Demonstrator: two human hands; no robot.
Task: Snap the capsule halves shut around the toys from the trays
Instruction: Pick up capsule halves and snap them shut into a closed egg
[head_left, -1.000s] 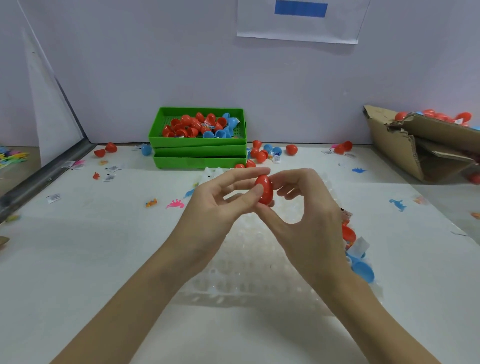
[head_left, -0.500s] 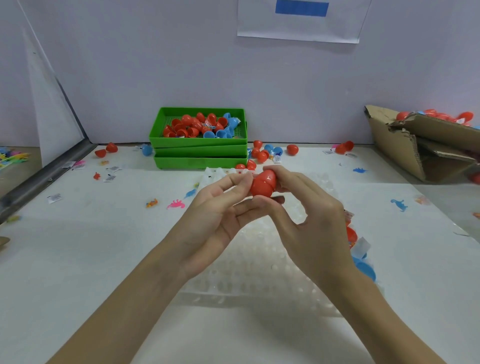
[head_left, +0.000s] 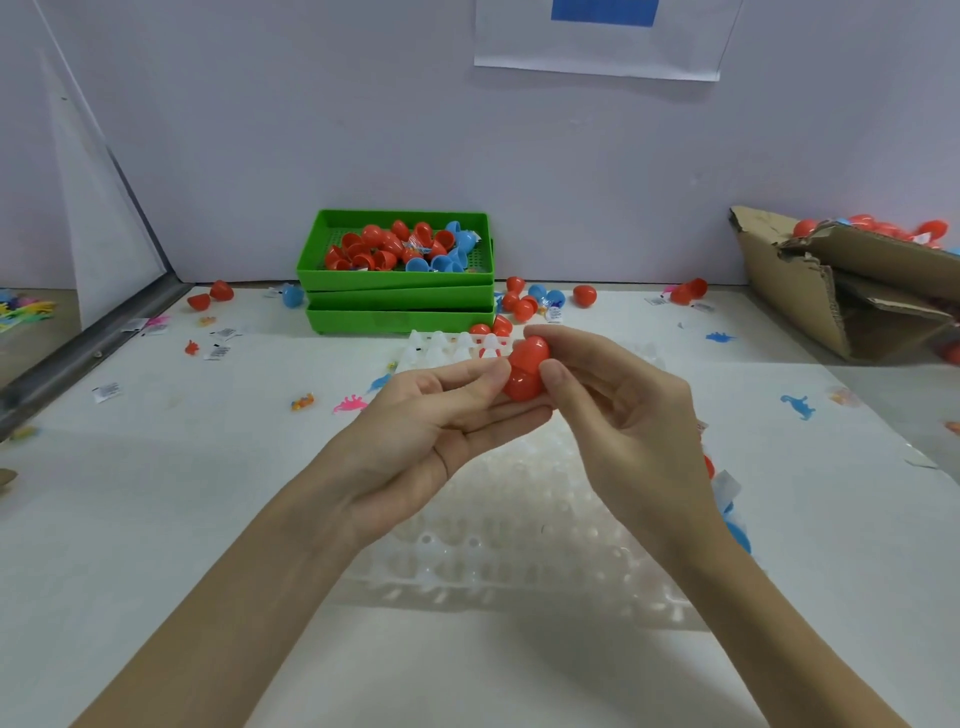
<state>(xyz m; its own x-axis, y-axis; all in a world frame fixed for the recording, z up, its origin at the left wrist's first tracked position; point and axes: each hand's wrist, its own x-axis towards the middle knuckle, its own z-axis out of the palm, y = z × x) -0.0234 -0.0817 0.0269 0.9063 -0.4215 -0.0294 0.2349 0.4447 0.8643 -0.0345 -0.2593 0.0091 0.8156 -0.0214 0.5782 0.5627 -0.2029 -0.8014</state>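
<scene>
Both my hands hold one red capsule (head_left: 525, 367) above a clear plastic egg tray (head_left: 498, 551). My left hand (head_left: 441, 415) pinches its lower half between thumb and fingers. My right hand (head_left: 618, 410) grips the upper half with thumb and forefinger. The two red halves sit together at a slight angle; whatever is inside is hidden. A stack of green trays (head_left: 400, 296) at the back holds several red and blue capsule halves (head_left: 395, 247).
Loose red and blue capsule halves (head_left: 535, 301) lie right of the green trays. Small toy dinosaurs (head_left: 799, 405) and paper tags (head_left: 106, 391) are scattered on the white table. A torn cardboard box (head_left: 841, 291) with capsules sits at the right. Blue halves (head_left: 737, 535) lie beside my right wrist.
The capsule has turned from upright to tilted and moved slightly farther away. My left palm has rolled upward under it while my right fingers shifted onto the upper half.
</scene>
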